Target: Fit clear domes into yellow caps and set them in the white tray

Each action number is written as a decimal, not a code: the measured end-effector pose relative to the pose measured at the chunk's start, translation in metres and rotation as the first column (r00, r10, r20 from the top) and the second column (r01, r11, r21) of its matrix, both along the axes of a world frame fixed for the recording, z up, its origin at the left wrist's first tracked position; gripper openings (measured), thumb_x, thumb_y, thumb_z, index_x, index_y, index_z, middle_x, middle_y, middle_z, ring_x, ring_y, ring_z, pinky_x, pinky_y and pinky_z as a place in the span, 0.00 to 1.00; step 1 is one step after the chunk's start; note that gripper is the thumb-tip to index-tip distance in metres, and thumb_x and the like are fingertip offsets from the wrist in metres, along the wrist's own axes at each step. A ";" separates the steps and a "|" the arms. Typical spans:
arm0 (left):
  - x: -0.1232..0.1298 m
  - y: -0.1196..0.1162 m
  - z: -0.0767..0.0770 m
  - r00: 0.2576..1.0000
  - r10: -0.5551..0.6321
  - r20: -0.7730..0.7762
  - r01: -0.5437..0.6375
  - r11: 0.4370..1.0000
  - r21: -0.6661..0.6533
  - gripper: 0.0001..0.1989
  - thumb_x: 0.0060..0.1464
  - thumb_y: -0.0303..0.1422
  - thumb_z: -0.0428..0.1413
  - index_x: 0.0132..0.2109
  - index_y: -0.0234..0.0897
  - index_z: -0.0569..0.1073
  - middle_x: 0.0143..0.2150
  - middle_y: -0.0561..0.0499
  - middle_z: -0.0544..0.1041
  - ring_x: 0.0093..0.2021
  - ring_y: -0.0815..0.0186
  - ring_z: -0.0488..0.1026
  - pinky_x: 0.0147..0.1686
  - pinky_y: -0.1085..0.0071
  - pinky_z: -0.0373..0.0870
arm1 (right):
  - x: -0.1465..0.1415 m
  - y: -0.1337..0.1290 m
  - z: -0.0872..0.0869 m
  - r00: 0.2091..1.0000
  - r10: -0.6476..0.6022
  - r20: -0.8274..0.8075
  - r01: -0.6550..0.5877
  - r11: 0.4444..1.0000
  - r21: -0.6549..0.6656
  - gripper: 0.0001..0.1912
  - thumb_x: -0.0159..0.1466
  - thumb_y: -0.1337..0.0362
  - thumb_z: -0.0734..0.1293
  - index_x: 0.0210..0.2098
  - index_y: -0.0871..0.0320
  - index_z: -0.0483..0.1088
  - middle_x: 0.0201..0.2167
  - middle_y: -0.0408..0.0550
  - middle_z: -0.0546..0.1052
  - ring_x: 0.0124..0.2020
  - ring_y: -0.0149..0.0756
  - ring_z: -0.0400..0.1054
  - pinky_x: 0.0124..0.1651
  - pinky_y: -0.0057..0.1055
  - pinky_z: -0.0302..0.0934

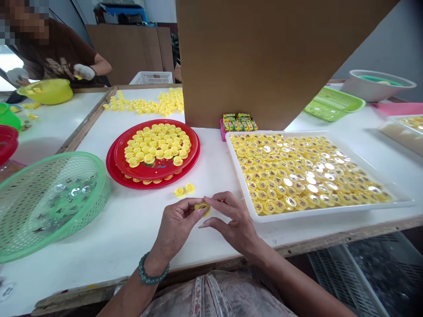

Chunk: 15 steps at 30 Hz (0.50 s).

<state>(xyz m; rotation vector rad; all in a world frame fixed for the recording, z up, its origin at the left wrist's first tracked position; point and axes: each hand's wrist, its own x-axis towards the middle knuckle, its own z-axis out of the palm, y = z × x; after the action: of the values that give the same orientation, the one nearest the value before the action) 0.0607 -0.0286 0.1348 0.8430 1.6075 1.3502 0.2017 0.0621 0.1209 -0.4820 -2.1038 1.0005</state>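
Over the front of the table, my left hand (178,224) pinches a small yellow round plastic piece (201,208) between thumb and fingers. My right hand (233,219) meets it from the other side; its index fingertip touches the piece's upper edge, while the thumb stands apart below. Two similar yellow pieces (184,190) lie just beyond my hands. To their left, a red plate (122,152) full of yellow pieces rests on another red plate (114,176) that also holds some. On the right, a white tray (243,185) carries rows of yellow pieces with dark printed centres and shiny clear tops.
A green mesh basket (95,207) with small clear parts stands at left. Loose yellow pieces (148,105) lie beyond the plates. A brown board (244,61) rises behind a pink basket (223,130) of small boxes. Across the table, a gloved person works by a yellow bowl (53,94).
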 end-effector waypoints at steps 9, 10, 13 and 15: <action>0.004 0.015 0.010 0.993 0.023 0.116 -0.026 0.999 0.020 0.26 0.39 0.33 0.65 0.47 0.37 0.65 0.38 0.48 0.78 0.38 0.64 0.75 0.39 0.69 0.73 | 0.000 0.012 0.012 0.996 0.092 0.003 -0.070 0.774 -0.630 0.15 0.60 0.55 0.66 0.39 0.60 0.73 0.32 0.46 0.76 0.33 0.32 0.68 0.36 0.28 0.63; 0.006 0.017 0.011 0.994 0.026 0.108 -0.027 1.000 0.007 0.28 0.38 0.33 0.65 0.47 0.37 0.64 0.37 0.49 0.78 0.38 0.64 0.76 0.39 0.69 0.73 | 0.000 0.012 0.013 0.997 0.073 0.002 -0.056 0.782 -0.620 0.14 0.58 0.55 0.67 0.37 0.60 0.73 0.31 0.46 0.76 0.32 0.32 0.68 0.35 0.28 0.63; 0.010 0.024 0.012 0.994 0.033 0.105 -0.033 0.999 -0.002 0.31 0.35 0.35 0.66 0.48 0.39 0.65 0.34 0.51 0.79 0.35 0.64 0.76 0.37 0.72 0.73 | 0.005 0.014 0.015 0.998 0.012 0.056 0.018 0.866 -0.501 0.12 0.58 0.57 0.67 0.34 0.59 0.73 0.28 0.44 0.75 0.29 0.30 0.67 0.31 0.25 0.61; 0.014 0.031 0.011 0.994 0.026 0.102 -0.026 1.000 0.001 0.33 0.33 0.37 0.67 0.48 0.39 0.65 0.32 0.52 0.79 0.34 0.64 0.76 0.36 0.73 0.73 | 0.011 0.018 0.015 0.994 -0.049 0.093 0.082 0.915 -0.396 0.10 0.58 0.58 0.67 0.33 0.58 0.74 0.27 0.43 0.74 0.27 0.28 0.66 0.29 0.24 0.59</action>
<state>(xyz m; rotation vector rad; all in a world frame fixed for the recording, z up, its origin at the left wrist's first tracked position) 0.0745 0.0028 0.1455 0.7445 1.5427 1.3910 0.2131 0.0802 0.1362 -0.8018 -1.9374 1.4001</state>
